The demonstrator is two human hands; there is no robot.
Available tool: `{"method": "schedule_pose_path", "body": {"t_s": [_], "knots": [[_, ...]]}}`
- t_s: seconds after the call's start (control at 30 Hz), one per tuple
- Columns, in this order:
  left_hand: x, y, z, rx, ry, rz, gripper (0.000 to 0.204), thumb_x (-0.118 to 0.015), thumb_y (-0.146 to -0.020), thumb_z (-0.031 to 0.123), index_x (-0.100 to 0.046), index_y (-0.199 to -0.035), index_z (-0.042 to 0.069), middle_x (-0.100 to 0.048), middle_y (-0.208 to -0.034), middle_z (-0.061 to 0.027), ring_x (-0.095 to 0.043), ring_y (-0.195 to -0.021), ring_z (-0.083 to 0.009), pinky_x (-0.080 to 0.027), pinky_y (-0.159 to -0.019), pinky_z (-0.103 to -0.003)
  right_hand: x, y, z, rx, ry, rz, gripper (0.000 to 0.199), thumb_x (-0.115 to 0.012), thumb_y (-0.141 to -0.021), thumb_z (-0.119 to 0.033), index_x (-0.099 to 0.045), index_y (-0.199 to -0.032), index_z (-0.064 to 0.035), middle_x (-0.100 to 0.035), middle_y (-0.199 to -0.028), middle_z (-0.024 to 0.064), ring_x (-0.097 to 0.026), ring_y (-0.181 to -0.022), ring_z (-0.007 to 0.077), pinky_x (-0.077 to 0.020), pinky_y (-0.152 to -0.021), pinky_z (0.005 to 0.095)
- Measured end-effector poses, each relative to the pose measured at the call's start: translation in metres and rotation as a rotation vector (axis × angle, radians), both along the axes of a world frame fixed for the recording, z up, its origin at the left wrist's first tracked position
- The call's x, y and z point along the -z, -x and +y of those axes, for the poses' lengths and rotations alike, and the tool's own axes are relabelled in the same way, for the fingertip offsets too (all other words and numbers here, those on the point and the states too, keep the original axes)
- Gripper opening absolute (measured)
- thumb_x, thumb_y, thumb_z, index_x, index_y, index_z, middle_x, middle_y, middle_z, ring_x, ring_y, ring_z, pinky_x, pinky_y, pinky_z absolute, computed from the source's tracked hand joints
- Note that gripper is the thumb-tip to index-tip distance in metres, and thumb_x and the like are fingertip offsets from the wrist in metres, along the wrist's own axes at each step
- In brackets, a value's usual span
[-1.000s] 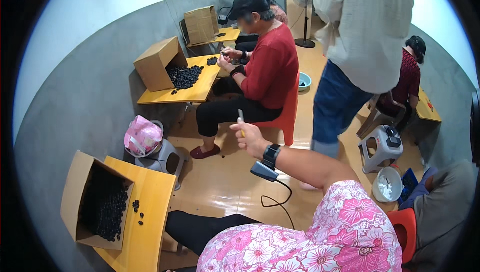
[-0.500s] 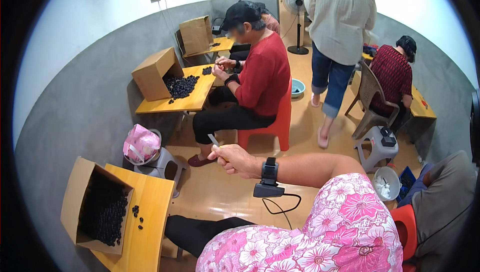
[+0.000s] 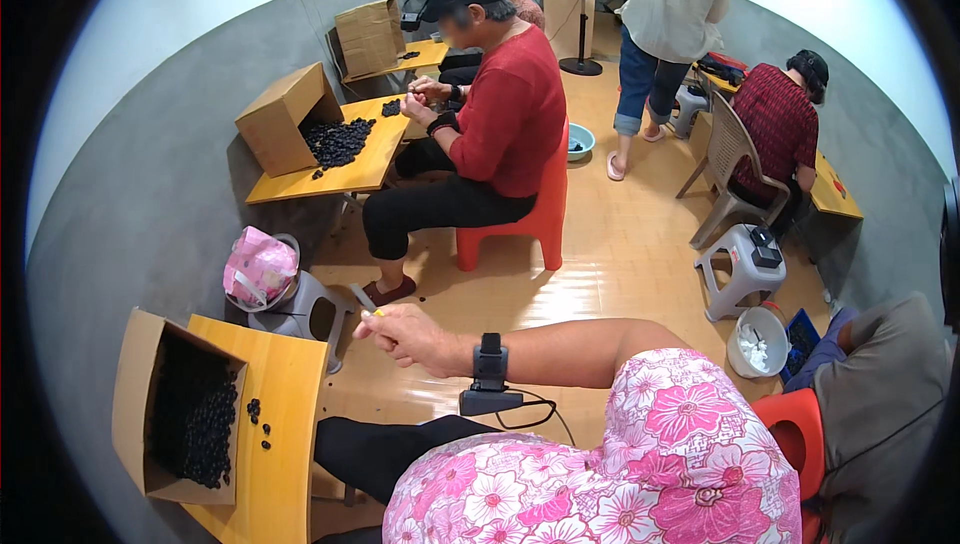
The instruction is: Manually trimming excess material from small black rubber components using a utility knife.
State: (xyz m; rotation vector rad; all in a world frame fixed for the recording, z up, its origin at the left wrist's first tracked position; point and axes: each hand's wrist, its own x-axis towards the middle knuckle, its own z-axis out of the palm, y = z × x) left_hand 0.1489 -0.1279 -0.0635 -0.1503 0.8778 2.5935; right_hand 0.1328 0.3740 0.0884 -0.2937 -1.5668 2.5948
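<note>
- The right hand (image 3: 410, 336), wearing a black wrist device (image 3: 489, 362), has its fingers (image 3: 385, 329) pinched shut on a small slim tool (image 3: 364, 300), raised above the floor.
- The left hand is out of view.
- Below left, the wooden counter (image 3: 285, 414) carries a few loose dark pieces (image 3: 259, 422) beside an open cardboard box (image 3: 170, 414) full of them.

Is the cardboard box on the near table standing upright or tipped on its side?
Tipped on its side: the cardboard box opens sideways onto the table, and small dark pieces spill out.
</note>
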Motion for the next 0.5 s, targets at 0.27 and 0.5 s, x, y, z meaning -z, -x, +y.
{"method": "schedule_pose_path", "body": {"t_s": [0.27,0.5], "knots": [[0.013,0.011,-0.009,0.019,0.051,0.01,0.044,-0.052,-0.093,0.029,-0.044,-0.134,0.012,-0.053,-0.12,-0.0084,-0.049,-0.098,-0.0214,-0.041,-0.088,-0.036,-0.001,-0.009,0.018,0.031,0.01,0.028,0.029,-0.049,-0.095,-0.033,-0.059,-0.089,-0.0068,-0.034,-0.061,-0.006,-0.028,-0.052,0.0047,-0.0224,-0.044,0.0216],[0.023,0.01,-0.021,-0.009,0.082,-0.011,0.046,-0.047,-0.096,0.029,-0.039,-0.138,0.013,-0.053,-0.12,-0.0076,-0.047,-0.095,-0.0195,-0.039,-0.087,-0.034,-0.01,-0.013,0.036,0.074,0.011,0.007,0.024,-0.049,-0.095,-0.03,-0.058,-0.089,-0.0082,-0.036,-0.062,-0.007,-0.028,-0.052,0.0041,-0.0224,-0.044,0.0209]]}}
